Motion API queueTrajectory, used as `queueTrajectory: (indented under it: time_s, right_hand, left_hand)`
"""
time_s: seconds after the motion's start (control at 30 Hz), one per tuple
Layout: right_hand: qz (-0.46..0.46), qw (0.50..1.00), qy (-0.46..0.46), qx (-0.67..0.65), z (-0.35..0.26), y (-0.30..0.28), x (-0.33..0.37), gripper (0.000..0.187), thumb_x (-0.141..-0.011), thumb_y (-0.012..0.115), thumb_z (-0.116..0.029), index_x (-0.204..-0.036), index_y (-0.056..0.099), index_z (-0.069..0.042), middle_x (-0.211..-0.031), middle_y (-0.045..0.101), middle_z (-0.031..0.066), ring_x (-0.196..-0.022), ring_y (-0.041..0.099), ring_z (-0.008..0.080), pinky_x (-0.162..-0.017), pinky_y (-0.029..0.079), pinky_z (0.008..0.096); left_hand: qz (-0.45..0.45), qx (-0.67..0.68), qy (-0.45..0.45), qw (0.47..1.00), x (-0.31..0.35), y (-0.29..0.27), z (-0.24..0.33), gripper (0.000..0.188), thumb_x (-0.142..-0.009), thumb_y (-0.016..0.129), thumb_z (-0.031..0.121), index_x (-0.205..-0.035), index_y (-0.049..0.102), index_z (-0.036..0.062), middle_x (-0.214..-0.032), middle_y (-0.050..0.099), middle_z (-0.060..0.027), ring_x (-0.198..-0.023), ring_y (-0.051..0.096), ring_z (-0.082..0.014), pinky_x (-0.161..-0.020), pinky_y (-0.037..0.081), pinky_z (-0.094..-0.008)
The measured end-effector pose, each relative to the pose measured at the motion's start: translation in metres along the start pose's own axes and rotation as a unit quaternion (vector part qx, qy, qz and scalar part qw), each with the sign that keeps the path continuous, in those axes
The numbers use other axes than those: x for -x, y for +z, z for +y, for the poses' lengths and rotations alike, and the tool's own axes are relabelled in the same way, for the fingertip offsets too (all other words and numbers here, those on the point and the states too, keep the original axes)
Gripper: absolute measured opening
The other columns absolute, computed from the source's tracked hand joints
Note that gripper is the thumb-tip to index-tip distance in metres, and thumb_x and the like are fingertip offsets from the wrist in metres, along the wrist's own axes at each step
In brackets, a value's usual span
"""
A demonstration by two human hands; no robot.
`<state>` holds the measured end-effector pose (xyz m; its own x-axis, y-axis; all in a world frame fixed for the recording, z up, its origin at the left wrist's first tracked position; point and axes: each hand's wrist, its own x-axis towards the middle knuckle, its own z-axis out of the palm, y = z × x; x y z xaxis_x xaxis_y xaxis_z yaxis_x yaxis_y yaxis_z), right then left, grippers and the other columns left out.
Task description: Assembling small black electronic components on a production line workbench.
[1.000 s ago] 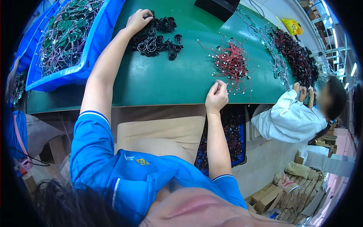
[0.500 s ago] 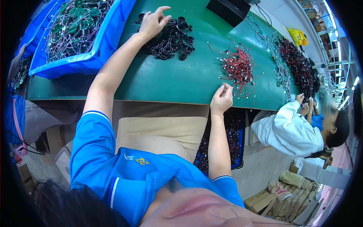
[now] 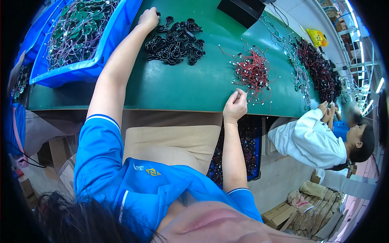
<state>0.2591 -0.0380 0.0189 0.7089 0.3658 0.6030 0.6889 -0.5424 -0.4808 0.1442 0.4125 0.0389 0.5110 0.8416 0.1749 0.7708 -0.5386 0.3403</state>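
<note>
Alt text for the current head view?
A person's left hand is beside a pile of black ring-shaped parts on a green table; the right hand is near tangled red wires. A filled blue bin is at left.

left arm (image 3: pixel 117 67) outstretched | left grip (image 3: pixel 149 19) curled | right grip (image 3: pixel 236 106) loosely curled

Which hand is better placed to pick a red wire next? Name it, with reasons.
Probably the right hand: it is close beside the red wires, while the left hand is farther off, beside the black parts.
</note>
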Motion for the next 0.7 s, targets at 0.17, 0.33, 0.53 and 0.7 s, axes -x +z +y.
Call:
queueTrajectory:
  time_s: [0.17,0.33,0.53,0.7]
  right_hand:
    - [0.005,1.0,0.002,0.001,0.001,-0.003,0.001,0.012,-0.085,0.056,-0.005,-0.095,0.061,-0.009,-0.063,0.056,-0.0001,-0.05,0.05,0.0182,-0.049,0.042,0.0316]
    - [0.01,1.0,0.004,-0.003,-0.003,-0.004,0.003,0.012,-0.084,0.056,-0.005,-0.095,0.061,-0.009,-0.063,0.057,0.0003,-0.05,0.051,0.0183,-0.05,0.042,0.0315]
    - [0.028,1.0,-0.007,-0.005,0.002,0.002,0.004,0.01,-0.086,0.056,-0.005,-0.094,0.062,-0.009,-0.061,0.056,-0.0013,-0.048,0.047,0.0153,-0.048,0.04,0.0298]
    - [0.032,0.999,-0.011,-0.011,0.0,-0.001,0.003,0.01,-0.085,0.056,-0.005,-0.093,0.062,-0.008,-0.061,0.056,-0.0011,-0.048,0.048,0.0159,-0.048,0.04,0.0301]
  left_hand:
    - [0.026,0.074,0.057,0.995,0.016,-0.004,0.05,0.033,-0.088,0.057,0.025,-0.119,0.059,0.0113,-0.114,0.056,-0.0221,-0.092,0.063,-0.0411,-0.084,0.05,-0.0489]
    - [0.027,0.014,0.049,0.998,0.033,-0.003,0.076,0.035,-0.086,0.057,0.018,-0.121,0.059,0.0168,-0.115,0.054,-0.02,-0.093,0.061,-0.0404,-0.083,0.05,-0.0467]
    - [0.067,0.056,0.068,0.994,0.035,0.006,0.065,0.038,-0.084,0.056,0.011,-0.12,0.059,0.02,-0.109,0.055,-0.018,-0.093,0.059,-0.0392,-0.08,0.05,-0.0448]
    - [0.143,0.087,0.126,0.978,0.054,-0.006,0.05,0.038,-0.082,0.055,0.008,-0.119,0.06,0.0198,-0.11,0.054,-0.0187,-0.092,0.058,-0.0394,-0.08,0.051,-0.0447]
